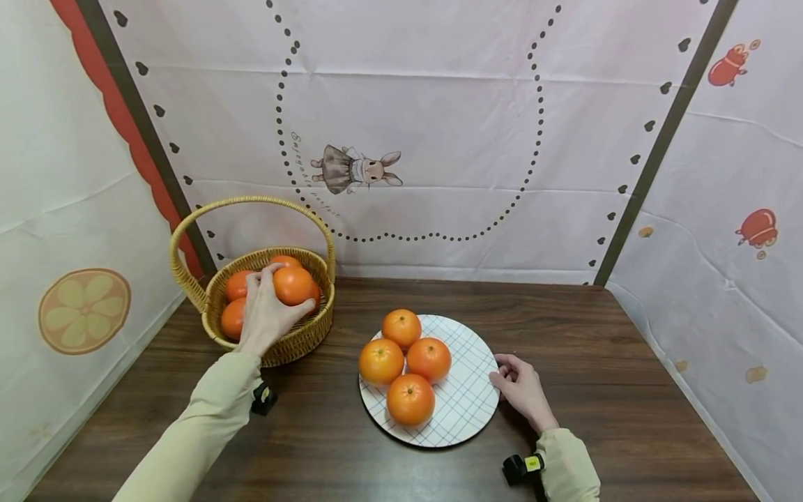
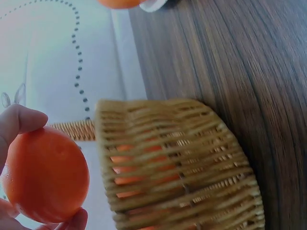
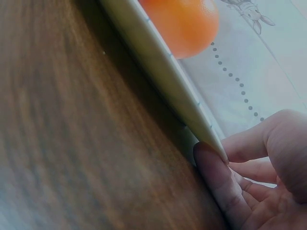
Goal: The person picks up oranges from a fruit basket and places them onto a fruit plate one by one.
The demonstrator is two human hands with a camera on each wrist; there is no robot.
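Note:
In the head view my left hand point(image 1: 270, 314) grips an orange point(image 1: 292, 286) between thumb and fingers, over the wicker basket point(image 1: 301, 345). The left wrist view has the same orange point(image 2: 45, 175) beside the basket's woven wall point(image 2: 182, 158), level with or above its rim. More oranges point(image 1: 233, 317) lie inside the basket. My right hand point(image 1: 522, 389) pinches the right edge of a round white plate point(image 1: 467, 355) with a blue grid. Close up, the right wrist view has fingers point(image 3: 216, 167) above and below the plate's rim point(image 3: 168, 67). Several oranges point(image 1: 410, 400) sit on the plate's left half.
The basket's tall arched handle point(image 1: 251, 200) rises over its opening. Both stand on a dark wooden table point(image 1: 502, 307). A printed cloth point(image 1: 414, 125) hangs behind the table and along both sides. Each wrist wears a small black camera point(image 1: 516, 470).

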